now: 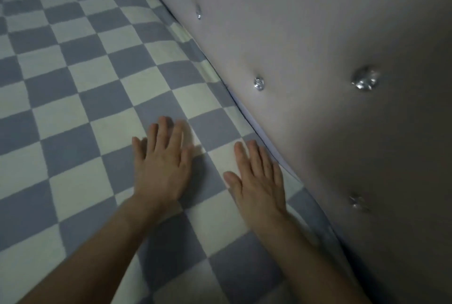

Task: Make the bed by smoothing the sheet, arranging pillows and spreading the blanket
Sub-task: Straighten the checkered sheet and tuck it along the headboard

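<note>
A blue-and-white checkered sheet (pixel 80 88) covers the bed and fills the left and middle of the head view. My left hand (pixel 162 161) lies flat on it, palm down, fingers spread and slightly blurred. My right hand (pixel 259 181) also rests flat on the sheet, palm down, close to the sheet's edge where it meets the headboard. Neither hand holds anything. No pillow or blanket is in view.
A padded, pale tufted headboard (pixel 318 59) with shiny crystal buttons (pixel 365 81) runs diagonally along the right side. The sheet's edge (pixel 210 76) tucks into the narrow gap beside it. Light ripples show in the sheet at the far top left.
</note>
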### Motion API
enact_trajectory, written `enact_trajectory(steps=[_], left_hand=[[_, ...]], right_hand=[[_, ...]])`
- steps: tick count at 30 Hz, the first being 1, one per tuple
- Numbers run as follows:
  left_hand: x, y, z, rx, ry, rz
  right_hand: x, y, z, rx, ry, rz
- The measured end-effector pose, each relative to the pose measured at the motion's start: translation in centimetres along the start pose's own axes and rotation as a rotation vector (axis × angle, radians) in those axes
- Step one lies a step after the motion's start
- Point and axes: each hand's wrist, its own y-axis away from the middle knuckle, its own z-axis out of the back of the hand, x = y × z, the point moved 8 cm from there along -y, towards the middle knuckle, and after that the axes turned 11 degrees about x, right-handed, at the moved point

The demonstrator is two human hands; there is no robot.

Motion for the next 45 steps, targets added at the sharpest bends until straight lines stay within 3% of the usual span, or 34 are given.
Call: enact_trajectory(steps=[2,6,8,16,18,23,26,29,30,31,34,39,45], left_hand=[[-1.4,5.2,-1.6,-0.112,-0.108,0.019],[-5.3,11.3,-9.3,-0.024,-0.134,-0.014],[-7.1,11.8,-10.6,-0.056,-0.127,-0.019],[-12.3,19.3,-14.0,0.003,-0.111,-0.161],[-14.0,23.1,-16.0,0.062,-0.154,-0.263],[-17.0,34.9,-22.2,0.417,-0.398,-0.74],[-16.1,38.2,-21.3,0.409,-0.559,-0.883],[-12.7,38.0,-14.2,0.457,-0.476,-0.785],[-11.4,37.6,-10.6,0.4,-0.42,-0.708],[-9.8,37.1,-7.6,0.339,-0.351,-0.625],[-4.3,37.5,1.4,0.204,-0.188,-0.446],[4.4,42.5,12.9,0.094,-0.03,-0.338],[11.6,47.4,20.2,0.008,0.096,-0.166]], right_hand=[[-0.1,-0.1,0.1,0.006,0.038,0.002],[2.1,2.4,2.0,-0.014,0.133,0.12],[1.2,5.8,1.5,-0.065,0.182,0.139],[-15.2,21.4,-5.5,0.076,-0.075,-0.303],[-16.9,25.5,-6.8,0.094,-0.067,-0.362],[-17.9,32.8,-8.4,0.17,-0.081,-0.523],[-16.3,35.9,-6.6,0.156,-0.021,-0.594],[-11.2,38.8,-2.9,0.144,-0.002,-0.563],[-9.2,39.3,-1.5,0.107,0.038,-0.515],[-7.1,39.7,-1.1,0.182,0.061,-0.477],[-0.4,40.3,1.8,0.237,-0.053,-0.348],[12.1,42.6,9.4,-0.004,-0.138,-0.065],[21.4,44.3,14.7,-0.105,-0.163,0.143]])
